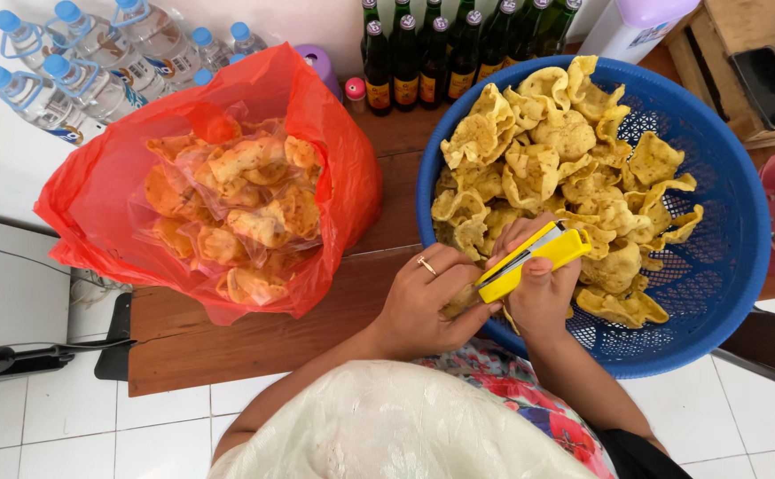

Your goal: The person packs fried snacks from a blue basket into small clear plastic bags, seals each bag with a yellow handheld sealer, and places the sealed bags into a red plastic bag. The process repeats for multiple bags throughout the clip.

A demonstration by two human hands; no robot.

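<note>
Stapler (534, 259), yellow and single, sits in the right hand (543, 288), whose grip is clenched around it at the near rim of the one blue basket (724, 231); everything below is placed against that basket.

Largest is the wooden table (254, 341) carrying the basket. The basket itself is a round, perforated plastic tub heaped with yellow crackers (565, 168), too many to count. Left of the basket stands one red plastic bag (334, 168), open at the top and filled with small clear packets of crackers (237, 213); their number cannot be told. Beyond the bag, far left of the basket, lie at least seven water bottles (95, 62) with blue caps. Behind the basket stand roughly ten dark glass bottles (432, 58) in two rows. Right of the basket, one dark phone (769, 84) rests on a wooden crate (742, 35).

The left hand (423, 306), with one ring (426, 265), pinches a small packet against the stapler at the basket's near edge, its grip closed on it.
</note>
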